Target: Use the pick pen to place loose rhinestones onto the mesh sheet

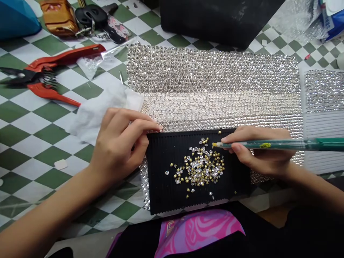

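My right hand [260, 152] grips a green, see-through pen [285, 144]. Its yellowish tip is just above loose rhinestones [204, 166], some silver side up and some gold. They lie heaped on a ridged black tray [166, 195] with a toothed front edge. My left hand [125, 139] is closed at the tray's upper left corner, fingertips at the rhinestone sheet [215, 71]; what those fingers hold, if anything, is hidden. Beneath the tray, the sheet shows rows of set stones, with a paler band across its middle.
Red-handled pliers [51, 75] lie at the left, near a crumpled white tissue [94, 113]. Keys [94, 18] with a gold car-shaped fob [59, 16] are at the upper left. A black box-like object [215, 21] stands behind the sheet. Another rhinestone strip [325, 89] is at right.
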The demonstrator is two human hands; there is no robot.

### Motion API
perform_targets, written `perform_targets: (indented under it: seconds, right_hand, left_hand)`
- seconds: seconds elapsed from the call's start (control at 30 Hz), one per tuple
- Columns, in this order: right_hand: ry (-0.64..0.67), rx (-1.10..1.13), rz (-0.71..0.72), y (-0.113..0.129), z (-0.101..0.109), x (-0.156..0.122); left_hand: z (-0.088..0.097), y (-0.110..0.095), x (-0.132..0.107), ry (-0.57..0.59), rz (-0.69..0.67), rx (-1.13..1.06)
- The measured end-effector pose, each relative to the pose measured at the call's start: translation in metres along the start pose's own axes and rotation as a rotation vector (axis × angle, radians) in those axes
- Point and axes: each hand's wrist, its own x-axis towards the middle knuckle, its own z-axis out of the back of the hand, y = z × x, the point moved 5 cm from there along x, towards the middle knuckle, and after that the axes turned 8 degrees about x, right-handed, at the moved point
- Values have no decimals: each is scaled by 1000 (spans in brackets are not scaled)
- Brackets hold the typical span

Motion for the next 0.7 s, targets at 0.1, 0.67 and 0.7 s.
perform_targets:
  seconds: [0.1, 0.67, 0.7]
  right_hand:
    - [-17, 23, -8, 0, 2, 0]
    - [-305, 220, -174, -20, 21, -18]
    - [-399, 235, -152, -26, 29, -19]
  left_hand:
    - [0, 0, 1, 2, -2, 3]
    - [-2, 0, -2, 16, 26, 0]
    - [-2, 0, -2, 19, 28, -1]
